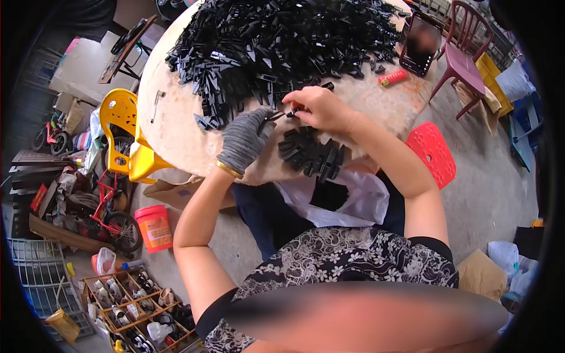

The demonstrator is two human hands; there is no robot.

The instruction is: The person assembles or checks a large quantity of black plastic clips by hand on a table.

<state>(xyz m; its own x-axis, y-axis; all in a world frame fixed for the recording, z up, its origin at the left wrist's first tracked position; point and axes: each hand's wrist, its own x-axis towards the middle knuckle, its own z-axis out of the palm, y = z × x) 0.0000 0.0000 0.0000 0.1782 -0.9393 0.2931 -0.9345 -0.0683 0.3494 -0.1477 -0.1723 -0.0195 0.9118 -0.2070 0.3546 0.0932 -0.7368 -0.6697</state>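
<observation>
My left hand (246, 136), in a grey knit glove, is closed around a slim dark piece that sticks out toward my right hand; its exact kind is hard to make out. My bare right hand (325, 109) pinches a small black plastic part (291, 113) right beside the tip of that piece. Just beyond both hands, a large heap of black plastic parts (265, 47) covers the far side of the round table (170, 138). Nearer my body, a smaller group of black parts (321, 159) lies in rows at the table's near edge.
At the table's right lie a phone (419, 47) and a red tube-shaped item (393, 78); a thin metal tool (157, 106) lies at the left. Around it stand a yellow chair (118, 129), a red stool (431, 155) and an orange-red tub (154, 228). A white bag (371, 197) covers my lap.
</observation>
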